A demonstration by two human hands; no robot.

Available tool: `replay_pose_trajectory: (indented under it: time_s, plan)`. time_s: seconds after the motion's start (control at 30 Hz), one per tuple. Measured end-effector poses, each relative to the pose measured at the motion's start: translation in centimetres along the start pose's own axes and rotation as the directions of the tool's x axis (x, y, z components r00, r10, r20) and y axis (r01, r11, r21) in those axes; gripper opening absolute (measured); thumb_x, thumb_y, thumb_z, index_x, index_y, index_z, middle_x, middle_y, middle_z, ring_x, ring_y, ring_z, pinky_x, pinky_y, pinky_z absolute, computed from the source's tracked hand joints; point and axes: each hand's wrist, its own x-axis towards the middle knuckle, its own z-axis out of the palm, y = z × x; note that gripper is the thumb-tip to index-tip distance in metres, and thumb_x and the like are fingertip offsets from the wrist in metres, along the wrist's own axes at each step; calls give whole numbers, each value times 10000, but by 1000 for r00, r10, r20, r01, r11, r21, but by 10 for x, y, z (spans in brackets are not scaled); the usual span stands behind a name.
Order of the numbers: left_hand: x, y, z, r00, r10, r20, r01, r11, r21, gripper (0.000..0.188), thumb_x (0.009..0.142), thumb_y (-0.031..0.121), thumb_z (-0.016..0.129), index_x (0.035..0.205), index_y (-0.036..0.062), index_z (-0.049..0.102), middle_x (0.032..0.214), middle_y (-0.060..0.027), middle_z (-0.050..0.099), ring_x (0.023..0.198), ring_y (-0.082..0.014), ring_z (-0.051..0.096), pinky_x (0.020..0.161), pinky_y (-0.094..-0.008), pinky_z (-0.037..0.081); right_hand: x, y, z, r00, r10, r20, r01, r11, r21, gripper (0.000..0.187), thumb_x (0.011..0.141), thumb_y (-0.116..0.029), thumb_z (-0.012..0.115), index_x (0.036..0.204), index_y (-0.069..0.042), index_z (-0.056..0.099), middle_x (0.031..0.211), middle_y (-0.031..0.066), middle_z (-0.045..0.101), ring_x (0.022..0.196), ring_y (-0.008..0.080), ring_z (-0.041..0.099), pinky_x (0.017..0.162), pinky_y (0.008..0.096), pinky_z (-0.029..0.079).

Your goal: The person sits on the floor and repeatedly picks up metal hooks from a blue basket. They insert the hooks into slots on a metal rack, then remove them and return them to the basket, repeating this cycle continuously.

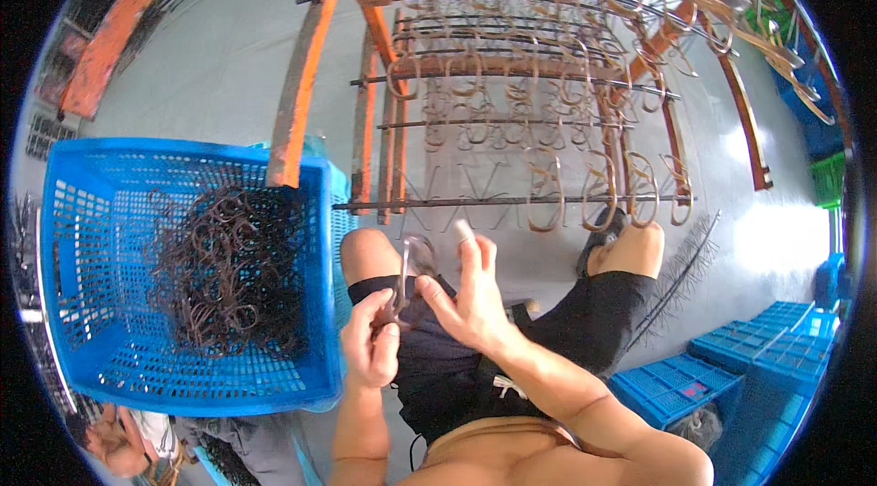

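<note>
An orange-framed rack [306,75] rises over the grey floor [210,93] in front of the seated person, its dark rods [530,203] set in rows, with many brownish curved loops [598,194] hanging from them. To the person's left is a large blue crate [315,340] with slotted walls, holding a dark tangled heap [237,276] of thin curved pieces. On the right, more blue crates [758,340] stand near the edge of the view. The person wears black shorts [585,331], with the knees apart toward the rack. A second person [119,445] is partly visible at the lower left, beyond the large crate. A thin dark rod with spiky branches [681,280] lies on the floor beside the person's right leg.

The right hand [475,308] is open, its index and middle fingers pointing up toward the rack and its thumb just beside the held piece; whether the thumb touches it cannot be told. The left hand [370,340] grips the lower part of a curved brown piece [403,280], thumb and fingers closed on it. This piece is upright above the left thigh, between the two hands. Smallest is a white cover [464,230] on a right fingertip.
</note>
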Motion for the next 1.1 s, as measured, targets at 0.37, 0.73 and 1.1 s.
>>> replay_pose_trajectory:
  time_s: [0.37, 0.73, 1.1]
  plan:
    - [13, 12, 2, 834, -326, 445, 386, 921, -49, 100, 804, 61, 570, 875, -8, 573, 714, 3, 563, 601, -40, 473, 545, -184, 382, 14, 20, -65, 684, -512, 519, 558, 826, 79, 255, 775, -275, 650, 942, -91, 597, 724, 79, 552, 722, 303, 563, 654, 403, 458]
    - [23, 13, 22, 936, -128, 327, -14, 917, 399, 152, 748, -16, 667, 898, -5, 649, 867, -135, 669, 758, -200, 665, 669, -290, 517, 21, 16, -92, 686, -316, 655, 392, 920, 33, 147, 814, -228, 590, 891, -108, 623, 723, 110, 604, 708, 306, 600, 576, 404, 474]
    - [14, -9, 7, 759, -572, 311, 520, 820, 239, 160, 753, 15, 707, 900, 13, 643, 747, -35, 641, 628, -71, 570, 587, -210, 470, 42, -8, -113, 638, -429, 639, 502, 862, 77, 84, 819, -177, 569, 857, -103, 581, 736, 75, 560, 702, 276, 588, 592, 378, 485]
